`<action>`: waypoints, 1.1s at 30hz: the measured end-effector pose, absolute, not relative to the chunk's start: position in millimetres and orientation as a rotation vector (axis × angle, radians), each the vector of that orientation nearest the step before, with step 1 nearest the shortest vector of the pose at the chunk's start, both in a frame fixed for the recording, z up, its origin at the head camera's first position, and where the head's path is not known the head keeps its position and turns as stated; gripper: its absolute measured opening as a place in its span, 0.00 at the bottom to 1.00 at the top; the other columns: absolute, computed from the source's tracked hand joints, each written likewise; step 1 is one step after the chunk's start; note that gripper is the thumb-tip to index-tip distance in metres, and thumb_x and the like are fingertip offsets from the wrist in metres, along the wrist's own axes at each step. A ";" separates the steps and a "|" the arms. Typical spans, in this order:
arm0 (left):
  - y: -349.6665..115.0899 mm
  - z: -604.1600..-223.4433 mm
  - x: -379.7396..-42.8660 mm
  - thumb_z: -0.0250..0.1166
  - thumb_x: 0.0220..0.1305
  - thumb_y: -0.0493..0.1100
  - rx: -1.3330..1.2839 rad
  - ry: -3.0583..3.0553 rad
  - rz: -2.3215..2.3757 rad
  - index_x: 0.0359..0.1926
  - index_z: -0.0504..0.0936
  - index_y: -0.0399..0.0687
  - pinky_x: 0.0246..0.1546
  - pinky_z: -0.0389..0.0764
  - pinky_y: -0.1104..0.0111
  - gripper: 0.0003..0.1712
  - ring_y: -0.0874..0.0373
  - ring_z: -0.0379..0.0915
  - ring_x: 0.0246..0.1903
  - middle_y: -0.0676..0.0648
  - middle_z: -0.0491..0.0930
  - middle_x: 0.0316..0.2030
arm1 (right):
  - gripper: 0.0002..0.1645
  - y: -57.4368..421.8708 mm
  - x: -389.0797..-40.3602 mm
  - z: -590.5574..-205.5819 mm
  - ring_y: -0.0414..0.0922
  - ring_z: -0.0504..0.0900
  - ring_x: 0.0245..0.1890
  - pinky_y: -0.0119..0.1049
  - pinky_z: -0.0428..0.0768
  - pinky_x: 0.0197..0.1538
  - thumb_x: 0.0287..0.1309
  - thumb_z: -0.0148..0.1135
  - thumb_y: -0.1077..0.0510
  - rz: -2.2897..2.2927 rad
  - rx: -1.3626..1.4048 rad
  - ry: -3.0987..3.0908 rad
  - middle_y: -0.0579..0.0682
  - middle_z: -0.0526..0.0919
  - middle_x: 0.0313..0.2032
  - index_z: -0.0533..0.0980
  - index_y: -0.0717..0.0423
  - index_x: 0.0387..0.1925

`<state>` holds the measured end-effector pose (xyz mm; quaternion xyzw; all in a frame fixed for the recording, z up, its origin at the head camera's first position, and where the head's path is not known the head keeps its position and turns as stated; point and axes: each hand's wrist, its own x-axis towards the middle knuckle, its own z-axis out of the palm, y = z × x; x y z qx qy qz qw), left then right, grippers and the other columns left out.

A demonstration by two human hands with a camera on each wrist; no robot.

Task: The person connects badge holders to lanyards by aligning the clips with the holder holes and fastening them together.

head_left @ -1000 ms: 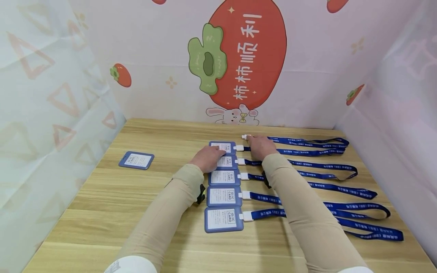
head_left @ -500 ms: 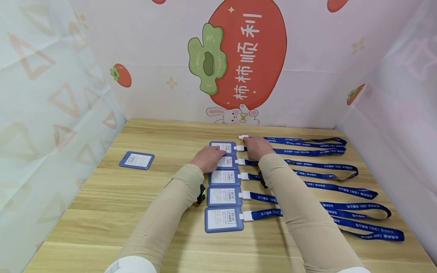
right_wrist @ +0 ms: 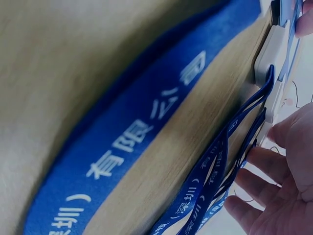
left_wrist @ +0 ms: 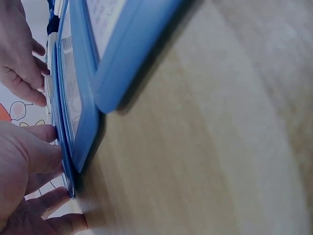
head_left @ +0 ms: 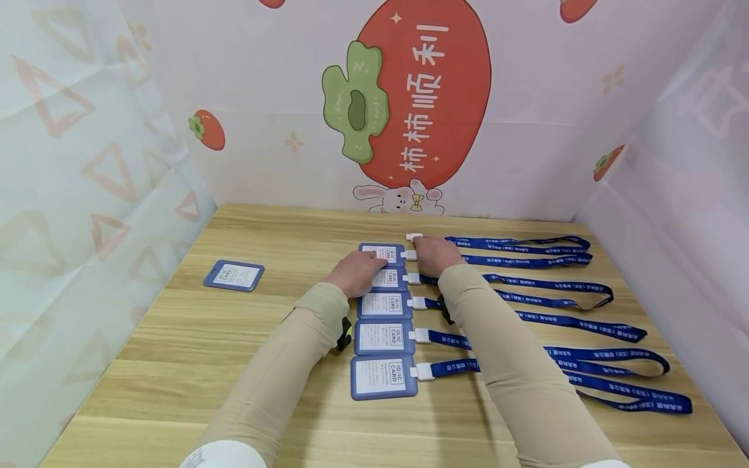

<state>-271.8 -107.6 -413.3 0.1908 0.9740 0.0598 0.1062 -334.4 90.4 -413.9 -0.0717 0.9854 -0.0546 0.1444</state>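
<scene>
My left hand (head_left: 355, 273) rests on the farthest blue ID card holder (head_left: 374, 248) of a column, fingers over its card and left edge. In the left wrist view, the left hand's fingers (left_wrist: 54, 198) lie relaxed against the holder's side. To its right, my right hand (head_left: 435, 255) pinches the white clip (head_left: 414, 236) end of the farthest blue lanyard (head_left: 515, 242). That clip sits just beyond the top holder's right corner. In the right wrist view, the right hand (right_wrist: 283, 171) reaches past the lanyard straps, thumb and forefinger at the clip.
Below, more card holders (head_left: 383, 377) lie in the column, each clipped to a lanyard (head_left: 620, 385) stretching right. A single card holder (head_left: 234, 275) without a lanyard lies at the left on the wooden table (head_left: 193, 364). A printed cloth backdrop (head_left: 263, 162) stands behind the table.
My right hand has slid slightly left, drawing the farthest lanyard and its clip along toward the top holder. The left hand has stayed in place.
</scene>
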 end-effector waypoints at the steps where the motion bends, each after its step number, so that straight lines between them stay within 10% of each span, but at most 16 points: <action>1: -107.5 -413.6 -271.9 0.53 0.81 0.39 0.560 2.869 0.176 0.76 0.71 0.56 0.77 0.65 0.53 0.27 0.45 0.63 0.76 0.43 0.67 0.76 | 0.29 90.3 -334.4 -414.3 0.58 0.75 0.69 0.61 0.71 0.73 0.82 0.42 0.49 -0.165 -0.199 2.840 0.56 0.74 0.72 0.65 0.48 0.78; 33: -105.9 -418.3 -269.5 0.52 0.81 0.39 0.572 2.869 0.172 0.76 0.71 0.57 0.76 0.66 0.52 0.27 0.44 0.64 0.75 0.43 0.67 0.76 | 0.28 90.4 -334.4 -419.5 0.58 0.78 0.66 0.59 0.75 0.70 0.82 0.42 0.47 -0.166 -0.242 2.876 0.57 0.78 0.68 0.68 0.51 0.75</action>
